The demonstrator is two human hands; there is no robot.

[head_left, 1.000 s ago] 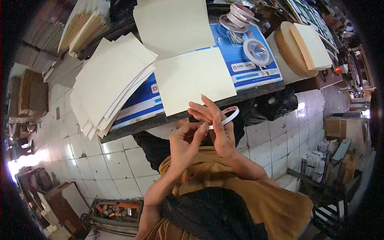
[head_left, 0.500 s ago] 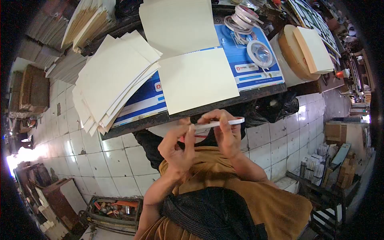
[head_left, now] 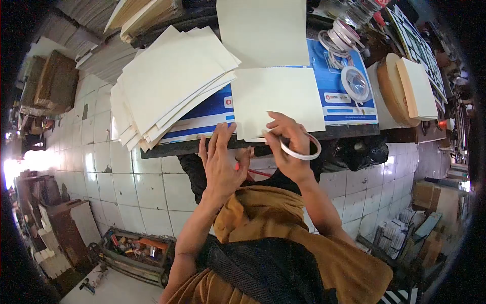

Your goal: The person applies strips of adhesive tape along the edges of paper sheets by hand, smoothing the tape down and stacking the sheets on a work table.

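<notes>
Strong fisheye bend, black corners; glare at left, dim edges

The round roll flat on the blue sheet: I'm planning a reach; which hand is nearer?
Right. The right hand is below and left of the roll; the left hand is farther left, at the front edge of the table.

My tape [head_left: 304, 157] is a narrow white ring, tilted in my right hand [head_left: 289, 147]; my sheet [head_left: 278, 96] is plain, cream and flat, squarely before me over the blue mat [head_left: 349, 110]; its near left corner sits by my left hand [head_left: 220, 159].
</notes>
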